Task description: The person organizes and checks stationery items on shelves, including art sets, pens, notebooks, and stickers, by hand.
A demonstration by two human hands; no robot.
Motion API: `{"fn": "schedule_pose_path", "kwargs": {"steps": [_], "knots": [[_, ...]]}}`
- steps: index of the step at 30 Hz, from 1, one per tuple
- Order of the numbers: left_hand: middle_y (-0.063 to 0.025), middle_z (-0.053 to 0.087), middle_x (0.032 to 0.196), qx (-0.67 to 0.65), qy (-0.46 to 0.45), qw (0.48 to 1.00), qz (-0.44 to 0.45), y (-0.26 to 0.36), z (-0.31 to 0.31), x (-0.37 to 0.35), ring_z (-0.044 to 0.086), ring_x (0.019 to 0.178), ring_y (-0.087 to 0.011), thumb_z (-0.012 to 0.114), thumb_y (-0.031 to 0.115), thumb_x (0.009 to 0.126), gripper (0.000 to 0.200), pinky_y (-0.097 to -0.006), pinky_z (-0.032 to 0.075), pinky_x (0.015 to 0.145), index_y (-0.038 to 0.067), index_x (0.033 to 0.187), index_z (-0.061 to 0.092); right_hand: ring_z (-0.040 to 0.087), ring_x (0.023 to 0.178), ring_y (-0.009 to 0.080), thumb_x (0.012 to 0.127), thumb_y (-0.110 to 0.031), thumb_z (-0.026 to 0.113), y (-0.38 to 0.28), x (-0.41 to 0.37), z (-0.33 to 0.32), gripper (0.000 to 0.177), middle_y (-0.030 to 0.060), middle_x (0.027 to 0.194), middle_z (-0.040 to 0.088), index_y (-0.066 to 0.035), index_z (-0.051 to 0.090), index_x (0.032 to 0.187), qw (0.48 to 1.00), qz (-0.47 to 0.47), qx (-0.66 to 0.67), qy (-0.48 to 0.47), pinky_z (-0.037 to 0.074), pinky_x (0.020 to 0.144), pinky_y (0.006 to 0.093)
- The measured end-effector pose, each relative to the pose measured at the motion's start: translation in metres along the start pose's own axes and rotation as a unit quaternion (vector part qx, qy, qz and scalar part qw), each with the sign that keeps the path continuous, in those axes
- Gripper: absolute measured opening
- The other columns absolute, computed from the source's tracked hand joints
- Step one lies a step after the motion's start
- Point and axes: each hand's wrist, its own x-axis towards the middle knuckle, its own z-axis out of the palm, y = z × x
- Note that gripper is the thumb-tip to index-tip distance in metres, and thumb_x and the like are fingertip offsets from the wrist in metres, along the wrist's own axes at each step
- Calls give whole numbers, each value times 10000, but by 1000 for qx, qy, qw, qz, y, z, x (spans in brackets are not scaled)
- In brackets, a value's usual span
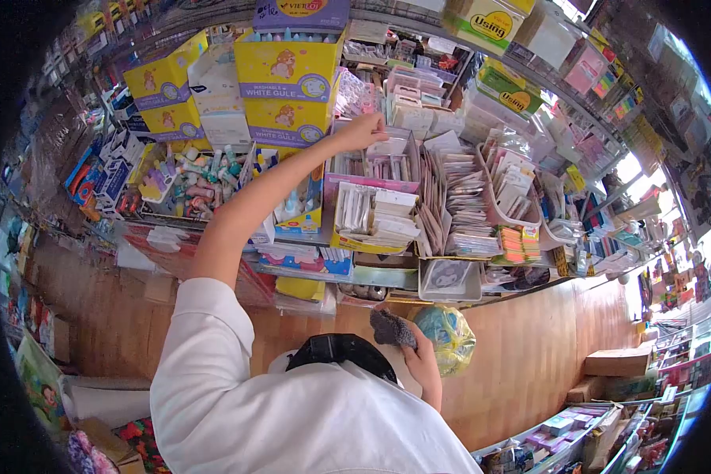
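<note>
My left hand (361, 132) reaches forward over the shelf, above a pink-purple box (371, 185) with packets standing in it. Its fingers are curled closed; what they hold, if anything, cannot be made out. Down near my body, my right hand (424, 359) is closed around a dark grey fuzzy cloth (393, 329). Just in front of my left hand stand clear containers of pale cards (412, 117). Nearer to me is a yellow-edged box (375, 215) packed with small packets.
Yellow glue boxes (284, 79) are stacked beside my left forearm, near a tray of small bottles (205, 178). Rows of envelopes (460, 186) fill the shelf to the right. A yellow plastic bag (448, 340) rests on the wooden floor (521, 347). Cartons (618, 363) lie at far right.
</note>
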Motion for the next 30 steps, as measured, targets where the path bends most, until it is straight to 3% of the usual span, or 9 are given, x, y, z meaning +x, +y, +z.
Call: {"fn": "schedule_pose_path", "kwargs": {"steps": [5,8,13,16,19,21,24,27,30], "knots": [[-99,601,756,13,42,999,-2,36,-26,-2,586,679,-201,655,216,846,235,-325,458,624,36,910,519,586,1045,249,769,103,469,2,6,-2,448,198,1077,608,29,503,1209,1000,-5,-19,-15,417,907,297],[-181,647,862,-47,111,993,-15,62,-50,1,637,769,-273,646,189,846,256,-373,471,632,7,955,503,587,1043,243,767,102,465,0,9,-3,454,196,1071,607,26,505,1212,999,-27,-18,-13,416,913,299],[-108,646,1016,-240,246,939,-18,110,-79,-23,617,897,-132,632,124,881,316,-256,500,734,7,1152,520,576,1072,221,737,92,440,-18,15,-11,483,162,1094,620,31,517,1210,999,-38,-12,23,405,941,299],[-77,603,1122,-236,180,952,-74,158,-82,-77,558,1002,-92,595,147,908,357,-233,470,812,10,1225,506,552,1113,226,681,84,397,-22,12,-23,548,159,1138,611,48,515,1215,992,-50,-16,113,373,991,325],[-46,586,1162,-373,123,904,-172,183,-41,-138,549,1007,-87,553,159,934,338,-226,456,830,18,1239,518,525,1162,263,679,69,389,-31,15,-37,554,182,1217,573,63,517,1217,970,-75,11,229,350,1019,359],[-38,576,1187,-382,70,903,-183,202,-18,-170,548,1010,-88,541,164,941,352,-230,458,834,22,1261,507,519,1176,300,687,59,397,-59,28,-36,540,210,1242,551,62,527,1212,944,-163,-25,287,357,1018,374],[-42,562,1221,-361,0,889,-282,225,14,-202,542,1037,-91,521,177,952,378,-234,450,862,29,1297,483,439,1261,335,704,61,450,-102,60,-22,557,193,1305,505,15,507,1256,904,-288,-203,240,288,1066,429],[-44,584,1153,-484,109,829,-258,230,45,-224,533,965,-53,517,161,957,349,-200,432,823,32,1281,509,330,1343,325,705,45,495,-88,81,13,628,135,1407,413,-46,456,1325,884,-282,-364,83,206,1107,478],[-79,563,1215,-527,220,763,-302,231,37,-241,515,1097,-103,499,133,963,339,-230,393,940,-11,1271,501,309,1356,313,682,44,509,-85,62,40,676,120,1437,374,-61,437,1346,895,-273,-353,23,208,1108,491]]}}
